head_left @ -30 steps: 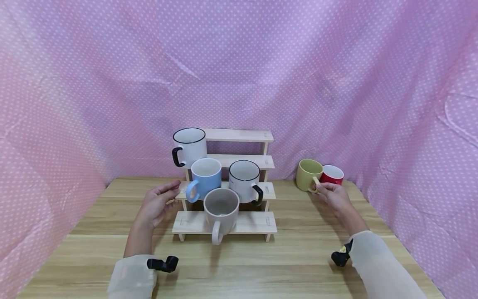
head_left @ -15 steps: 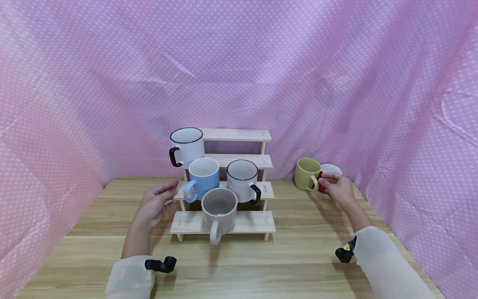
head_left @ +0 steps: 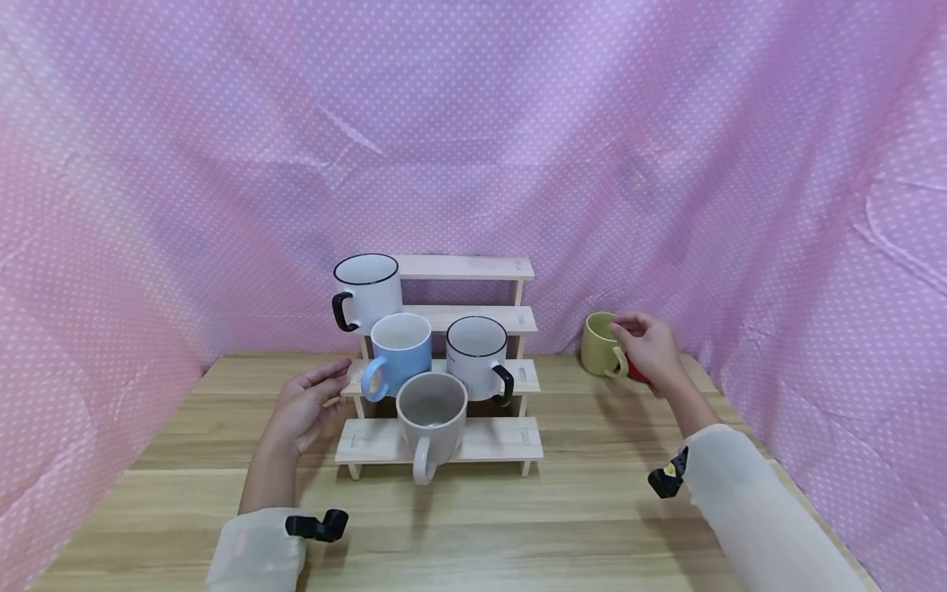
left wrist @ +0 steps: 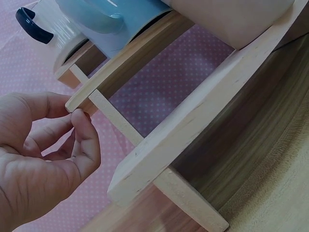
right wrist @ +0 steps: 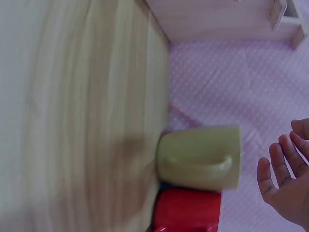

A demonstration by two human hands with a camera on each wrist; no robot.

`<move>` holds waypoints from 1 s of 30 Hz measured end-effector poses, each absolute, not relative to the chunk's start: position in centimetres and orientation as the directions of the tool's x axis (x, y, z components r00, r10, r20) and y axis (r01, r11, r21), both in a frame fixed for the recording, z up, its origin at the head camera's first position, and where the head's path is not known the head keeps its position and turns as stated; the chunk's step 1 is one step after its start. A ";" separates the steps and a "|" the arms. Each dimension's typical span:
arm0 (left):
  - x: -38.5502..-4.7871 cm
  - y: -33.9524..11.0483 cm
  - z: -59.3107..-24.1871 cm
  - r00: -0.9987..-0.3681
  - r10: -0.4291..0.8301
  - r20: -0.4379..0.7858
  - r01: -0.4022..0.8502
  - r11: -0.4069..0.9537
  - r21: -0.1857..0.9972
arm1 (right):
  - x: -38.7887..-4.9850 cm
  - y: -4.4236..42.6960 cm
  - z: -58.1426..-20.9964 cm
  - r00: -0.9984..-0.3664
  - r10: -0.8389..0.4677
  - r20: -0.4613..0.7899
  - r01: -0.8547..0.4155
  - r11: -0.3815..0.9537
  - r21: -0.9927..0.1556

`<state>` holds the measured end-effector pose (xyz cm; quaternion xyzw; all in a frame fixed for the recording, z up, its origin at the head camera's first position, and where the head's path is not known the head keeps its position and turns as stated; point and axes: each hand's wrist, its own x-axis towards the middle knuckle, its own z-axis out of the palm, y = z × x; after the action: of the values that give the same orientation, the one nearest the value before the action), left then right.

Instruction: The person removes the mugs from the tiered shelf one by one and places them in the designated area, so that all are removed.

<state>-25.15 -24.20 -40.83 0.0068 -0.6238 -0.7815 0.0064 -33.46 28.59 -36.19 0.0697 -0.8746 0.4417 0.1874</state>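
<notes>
My left hand (head_left: pixel 303 407) pinches the left end of a board on the tiered wooden rack (head_left: pixel 503 440); in the left wrist view, thumb and forefinger meet at the board end (left wrist: pixel 79 99). On the rack stand a light-blue mug (head_left: pixel 413 368), a beige mug (head_left: pixel 438 426) on the lowest board, and two white mugs with black rims, one upper left (head_left: pixel 381 302) and one at right (head_left: pixel 468 372). My right hand (head_left: pixel 651 349) hovers by an olive-yellow mug (head_left: pixel 596 349) and partly hides a red mug (head_left: pixel 636 375). The right wrist view shows its fingers (right wrist: pixel 280 164) loose and apart from both mugs.
A wood-grain table (head_left: pixel 473 526) lies under everything. Pink dotted cloth (head_left: pixel 473 148) hangs behind and along both sides. The yellow mug and red mug stand close together near the back right of the table, against the cloth.
My right hand has left the yellow mug's handle, passed over the red mug, then risen and shifted left. My left hand keeps its hold on the rack. The view has turned slightly.
</notes>
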 end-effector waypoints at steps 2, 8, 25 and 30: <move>-25.2 -24.3 -41.0 -1.000 -0.020 -0.004 0.000 -0.218 0.976 | -33.5 27.7 -35.6 -0.923 0.026 0.383 -0.294 0.596 -0.747; -25.3 -24.4 -41.2 -1.000 -0.021 -0.004 0.001 -0.206 0.978 | -33.7 25.2 -34.1 -0.888 -0.064 0.455 -0.404 0.581 -0.707; -25.5 -24.3 -40.9 -1.000 -0.014 -0.014 -0.011 -0.195 0.981 | -31.2 17.4 -29.0 -0.844 -0.274 0.461 -0.529 0.559 -0.638; -25.6 -24.3 -40.9 -1.000 -0.015 -0.008 -0.005 -0.194 0.981 | -30.1 15.0 -27.7 -0.835 -0.339 0.434 -0.550 0.540 -0.637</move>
<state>-25.59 -24.30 -40.94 0.0081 -0.6349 -0.7725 0.0032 -30.13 15.03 -27.68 0.2562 -0.8679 0.4051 0.1302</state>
